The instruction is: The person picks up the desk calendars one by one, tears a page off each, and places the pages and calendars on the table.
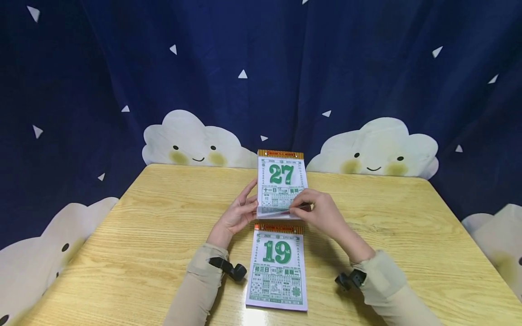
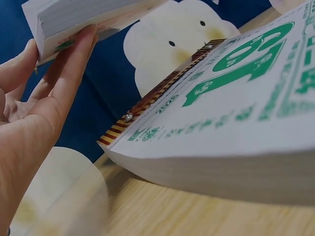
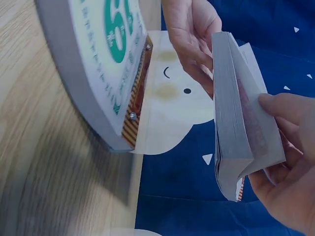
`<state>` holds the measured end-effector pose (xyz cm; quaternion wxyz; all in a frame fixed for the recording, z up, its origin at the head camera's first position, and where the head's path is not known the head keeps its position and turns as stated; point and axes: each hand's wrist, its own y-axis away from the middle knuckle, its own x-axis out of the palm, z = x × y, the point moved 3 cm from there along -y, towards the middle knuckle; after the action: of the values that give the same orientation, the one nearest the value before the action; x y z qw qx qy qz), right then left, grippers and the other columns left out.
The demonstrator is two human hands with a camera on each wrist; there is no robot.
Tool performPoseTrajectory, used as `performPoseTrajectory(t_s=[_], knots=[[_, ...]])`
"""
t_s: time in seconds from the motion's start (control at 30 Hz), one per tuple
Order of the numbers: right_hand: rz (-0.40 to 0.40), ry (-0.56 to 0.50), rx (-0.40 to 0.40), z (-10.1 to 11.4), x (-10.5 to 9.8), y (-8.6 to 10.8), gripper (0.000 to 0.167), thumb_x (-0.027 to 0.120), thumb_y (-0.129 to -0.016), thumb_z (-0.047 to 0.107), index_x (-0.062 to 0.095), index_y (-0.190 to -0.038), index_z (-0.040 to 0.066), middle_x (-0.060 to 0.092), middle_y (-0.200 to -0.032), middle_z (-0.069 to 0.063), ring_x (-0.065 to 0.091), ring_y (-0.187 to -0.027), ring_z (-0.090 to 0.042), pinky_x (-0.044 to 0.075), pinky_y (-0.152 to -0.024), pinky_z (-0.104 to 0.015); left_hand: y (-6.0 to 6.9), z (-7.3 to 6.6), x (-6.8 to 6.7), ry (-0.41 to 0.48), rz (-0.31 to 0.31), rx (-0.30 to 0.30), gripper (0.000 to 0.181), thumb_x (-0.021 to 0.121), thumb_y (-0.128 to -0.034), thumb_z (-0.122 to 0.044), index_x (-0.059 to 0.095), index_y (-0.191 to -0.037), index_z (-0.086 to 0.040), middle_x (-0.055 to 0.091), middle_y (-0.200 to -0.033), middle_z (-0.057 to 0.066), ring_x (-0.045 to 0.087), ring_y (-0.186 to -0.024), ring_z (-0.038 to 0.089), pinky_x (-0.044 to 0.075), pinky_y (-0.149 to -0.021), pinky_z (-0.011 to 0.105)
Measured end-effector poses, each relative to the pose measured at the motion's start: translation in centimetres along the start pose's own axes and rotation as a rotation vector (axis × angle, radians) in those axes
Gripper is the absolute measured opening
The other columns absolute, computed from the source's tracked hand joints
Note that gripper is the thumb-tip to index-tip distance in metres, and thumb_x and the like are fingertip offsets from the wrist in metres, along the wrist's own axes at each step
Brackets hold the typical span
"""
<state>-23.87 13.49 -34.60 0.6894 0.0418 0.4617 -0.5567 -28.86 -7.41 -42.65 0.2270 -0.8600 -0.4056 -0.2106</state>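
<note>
A tear-off calendar (image 1: 282, 179) with a green 27 is raised off the table at its near end. My left hand (image 1: 235, 213) holds its left edge; in the left wrist view that hand (image 2: 47, 108) has thumb and fingers on either side of the thick block (image 2: 74, 27). At the lower right corner, my right hand (image 1: 322, 212) pinches the lifted bottom of the top page. In the right wrist view, this page (image 3: 268, 132) bends away from the block (image 3: 229, 108), with a reddish print visible beneath. A second calendar (image 1: 277, 271), showing 19, lies flat nearer me.
The wooden table (image 1: 163, 235) spreads to both sides. Behind it hangs a dark blue curtain (image 1: 269, 90) with white triangles and smiling clouds. Black straps with small devices (image 1: 234, 270) sit on both wrists. Orange-striped headers (image 1: 279, 228) top both calendars.
</note>
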Motion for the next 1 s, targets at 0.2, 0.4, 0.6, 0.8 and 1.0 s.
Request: performPoseTrajectory(t_s=[0.2, 0.4, 0.6, 0.8, 1.0], knots=[[-0.001, -0.12, 0.173, -0.5, -0.5, -0.3, 0.005, 0.07, -0.079, 0.02, 0.07, -0.081, 0.015, 0.065, -0.083, 0.005, 0.06, -0.073, -0.009, 0.051, -0.065, -0.025, -0.1, -0.2, 0.4, 0.016, 0.011, -0.003, 0.069, 0.029, -0.0902, 0.012, 0.013, -0.147, -0.023, 0.053, -0.121, 0.006, 0.058, -0.099, 0.018, 0.05, -0.079, 0.03], [-0.077, -0.119, 0.206, -0.6, -1.3, -1.0, 0.008, 0.066, -0.083, 0.019, 0.068, -0.086, 0.013, 0.067, -0.083, 0.0, 0.059, -0.073, -0.012, 0.05, -0.065, -0.022, 0.0, -0.3, 0.6, 0.039, 0.013, 0.006, 0.068, 0.026, -0.091, 0.013, 0.012, -0.147, -0.022, 0.052, -0.123, 0.005, 0.058, -0.1, 0.018, 0.051, -0.079, 0.029], [-0.208, -0.054, 0.184, -0.5, -3.1, -2.0, 0.013, 0.063, -0.085, 0.018, 0.066, -0.093, 0.008, 0.066, -0.085, -0.004, 0.057, -0.073, -0.013, 0.047, -0.06, -0.017, 0.1, -0.2, 0.3, 0.026, -0.02, 0.002, 0.066, 0.029, -0.0917, 0.011, 0.013, -0.147, -0.022, 0.053, -0.123, 0.006, 0.061, -0.097, 0.019, 0.052, -0.077, 0.031], [-0.277, -0.009, 0.156, -0.7, -4.6, -2.7, 0.019, 0.062, -0.086, 0.016, 0.067, -0.101, 0.005, 0.067, -0.085, -0.008, 0.058, -0.071, -0.012, 0.045, -0.058, -0.013, 0.2, -0.2, 0.2, 0.004, -0.054, 0.01, 0.068, 0.034, -0.0892, 0.012, 0.014, -0.147, -0.018, 0.059, -0.116, 0.007, 0.063, -0.093, 0.021, 0.053, -0.075, 0.032], [-0.304, -0.036, 0.249, -1.7, -5.6, -3.1, 0.02, 0.063, -0.085, 0.021, 0.068, -0.095, 0.004, 0.068, -0.087, -0.009, 0.056, -0.07, -0.004, 0.045, -0.059, -0.011, 0.2, -0.3, -0.1, -0.029, -0.108, 0.012, 0.069, 0.037, -0.0872, 0.012, 0.015, -0.147, -0.016, 0.061, -0.111, 0.008, 0.064, -0.087, 0.018, 0.053, -0.075, 0.031]])
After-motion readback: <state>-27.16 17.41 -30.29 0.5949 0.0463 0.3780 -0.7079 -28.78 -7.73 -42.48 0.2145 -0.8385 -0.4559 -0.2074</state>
